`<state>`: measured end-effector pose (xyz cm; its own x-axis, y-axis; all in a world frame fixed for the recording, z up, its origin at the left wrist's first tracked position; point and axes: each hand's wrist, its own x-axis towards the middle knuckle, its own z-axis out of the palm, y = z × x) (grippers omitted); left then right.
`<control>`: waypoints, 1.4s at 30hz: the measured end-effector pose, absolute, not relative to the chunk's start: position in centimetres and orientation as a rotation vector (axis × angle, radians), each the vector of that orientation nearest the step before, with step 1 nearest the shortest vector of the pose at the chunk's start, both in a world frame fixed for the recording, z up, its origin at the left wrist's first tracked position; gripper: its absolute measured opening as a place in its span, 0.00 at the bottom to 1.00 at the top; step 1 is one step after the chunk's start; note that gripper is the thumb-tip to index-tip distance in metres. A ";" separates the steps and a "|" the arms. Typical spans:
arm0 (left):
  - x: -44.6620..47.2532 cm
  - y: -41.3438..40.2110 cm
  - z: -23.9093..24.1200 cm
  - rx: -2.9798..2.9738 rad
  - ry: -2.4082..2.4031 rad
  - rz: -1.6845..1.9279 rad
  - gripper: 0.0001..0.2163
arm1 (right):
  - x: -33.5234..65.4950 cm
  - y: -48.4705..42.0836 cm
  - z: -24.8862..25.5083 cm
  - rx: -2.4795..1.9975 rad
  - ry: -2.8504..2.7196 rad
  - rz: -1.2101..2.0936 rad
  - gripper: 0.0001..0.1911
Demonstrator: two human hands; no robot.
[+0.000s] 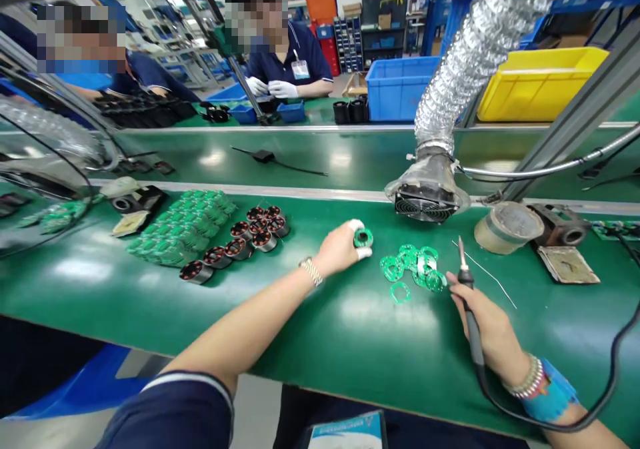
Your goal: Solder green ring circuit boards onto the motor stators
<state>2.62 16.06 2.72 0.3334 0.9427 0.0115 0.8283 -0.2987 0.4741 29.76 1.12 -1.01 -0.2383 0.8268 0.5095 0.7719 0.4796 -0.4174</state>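
Observation:
My left hand (340, 249), with white covers on its fingertips, is closed around a round part with a green ring-shaped circuit board (363, 238) facing up and a dark centre. Its underside is hidden by the fingers. My right hand (493, 329) grips a soldering iron (466, 279), its tip pointing up and away from me. The fingertips of that hand are at the right edge of a loose pile of green ring boards (409, 257). One single ring board (400, 293) lies just in front of the pile. Solder wire (493, 274) stretches behind the iron.
Copper-wound motor parts (240, 249) and stacked green boards (183, 226) stand at left. A fume duct (425, 196) hangs over the bench. Right of it are a round tub (509, 228) and an iron stand with sponge (569, 264). The iron's cable (613, 362) loops at right. Co-workers sit opposite.

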 end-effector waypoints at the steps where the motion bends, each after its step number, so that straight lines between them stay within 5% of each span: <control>1: 2.5 19.2 2.9 2.140 1.721 0.414 0.23 | 29.7 1.4 -1.5 -1.337 -2.038 0.103 0.14; 6: 3.1 32.1 2.8 1.991 1.978 0.497 0.25 | 28.9 2.3 -2.8 -1.446 -2.031 0.111 0.17; 11: 4.5 35.7 1.1 1.951 2.028 0.442 0.30 | 29.0 2.4 -3.4 -1.505 -2.034 0.111 0.17; 21: -5.3 24.2 2.9 2.437 2.013 0.317 0.31 | 29.6 3.0 -4.4 -1.419 -2.107 0.027 0.17; 27: -14.7 20.9 3.0 1.991 2.370 0.073 0.34 | 29.4 3.2 -4.0 -1.377 -2.123 -0.007 0.17; 34: -13.6 18.4 1.9 2.125 2.283 0.130 0.30 | 28.9 2.4 -3.1 -1.237 -2.039 -0.008 0.18; 42: -11.8 12.5 2.0 2.402 2.121 0.260 0.33 | 26.5 -0.9 -1.0 -1.139 -2.261 0.387 0.18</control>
<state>-11.79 12.52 1.97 0.1174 0.9786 0.1687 0.9904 -0.1278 0.0520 26.49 -0.89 -1.01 -0.4732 0.8037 0.3608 0.6377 0.5950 -0.4891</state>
